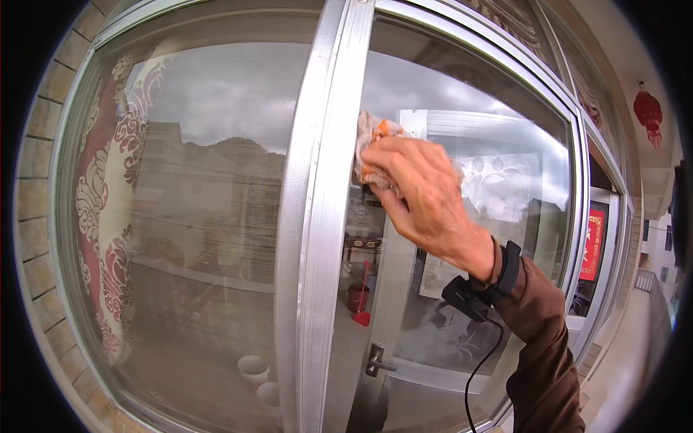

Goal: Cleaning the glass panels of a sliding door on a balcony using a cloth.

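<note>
My right hand [427, 200] presses a crumpled cloth [379, 154], pale with orange patches, against the right window pane [487, 81]. The cloth touches the glass right beside the aluminium window frame's upright [335, 189]. Fingers curl over the cloth and hide part of it. A black strap with a small device [465, 297] and a cable is on the wrist, over the end of a brown sleeve. My left hand is out of view. The left pane [216, 216], with a mesh screen, lies left of the upright.
A patterned curtain [113, 216] hangs behind the left pane. Through the right pane show a door handle [376, 360], a red dustpan [361, 318] and a dark red bucket [358, 297]. A tiled wall [33, 197] borders the window at left. A red lantern [647, 112] hangs at upper right.
</note>
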Demonstrator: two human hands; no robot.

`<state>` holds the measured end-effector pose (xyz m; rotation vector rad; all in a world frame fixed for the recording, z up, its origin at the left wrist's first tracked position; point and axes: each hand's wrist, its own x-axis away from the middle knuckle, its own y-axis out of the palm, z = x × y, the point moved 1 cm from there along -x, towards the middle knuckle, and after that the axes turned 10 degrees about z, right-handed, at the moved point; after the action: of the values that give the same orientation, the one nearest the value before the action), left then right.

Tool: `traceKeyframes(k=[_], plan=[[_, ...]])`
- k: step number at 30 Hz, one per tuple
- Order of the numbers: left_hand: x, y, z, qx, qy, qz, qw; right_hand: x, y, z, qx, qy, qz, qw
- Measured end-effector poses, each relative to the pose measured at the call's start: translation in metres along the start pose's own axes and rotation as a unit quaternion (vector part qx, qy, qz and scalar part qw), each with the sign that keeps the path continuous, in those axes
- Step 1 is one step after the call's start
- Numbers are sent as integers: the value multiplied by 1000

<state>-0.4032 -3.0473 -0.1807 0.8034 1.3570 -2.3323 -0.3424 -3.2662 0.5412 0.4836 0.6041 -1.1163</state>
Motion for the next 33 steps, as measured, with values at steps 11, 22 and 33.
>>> traceKeyframes(k=[11, 22, 33], plan=[[-9, -4, 3, 9, 30, -13, 999, 120, -30, -91, -147, -209, -176, 951], [-6, -1, 3, 5, 25, 1, 1000, -43, 16, 81, 95, -24, 76, 992], [-18, -4, 25, 45, -5, 22, 999, 103, -39, -81, 2, -67, -147, 987]])
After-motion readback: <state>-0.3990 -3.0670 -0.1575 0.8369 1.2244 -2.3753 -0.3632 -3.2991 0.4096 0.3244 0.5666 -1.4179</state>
